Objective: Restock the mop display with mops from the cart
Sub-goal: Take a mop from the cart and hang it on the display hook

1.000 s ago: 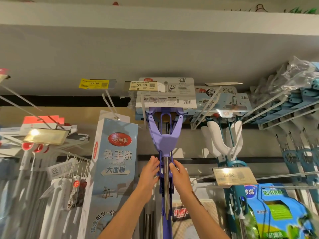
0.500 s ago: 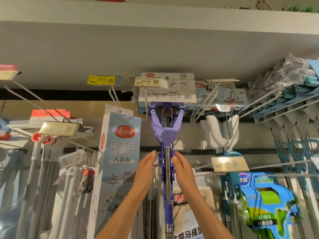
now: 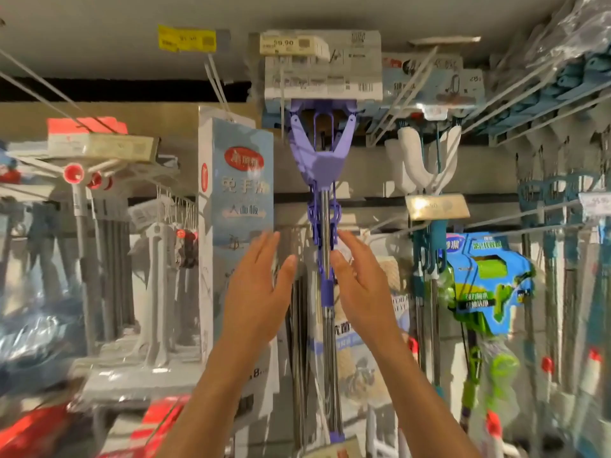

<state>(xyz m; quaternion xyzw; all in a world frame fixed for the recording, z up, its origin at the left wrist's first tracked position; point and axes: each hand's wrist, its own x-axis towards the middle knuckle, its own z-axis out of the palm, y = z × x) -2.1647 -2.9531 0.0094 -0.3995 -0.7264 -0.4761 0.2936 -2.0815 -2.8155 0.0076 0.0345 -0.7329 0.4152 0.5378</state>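
Store shelving crowded with hanging mops fills the head view, price tags (image 3: 292,44) clipped along the top. At centre the purple mop (image 3: 322,166) hangs upside down from its hook, head up under the white carton sleeve. Left hand (image 3: 258,292) and right hand (image 3: 362,285) flank its steel pole, fingers straight, gripping nothing. I judge this mop hung; the cart is out of sight, so what remains cannot be told

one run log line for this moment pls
step: hang purple mop | purple mop: hanging in display | left hand: open, beside handle, apart | right hand: open, beside handle, contact unclear
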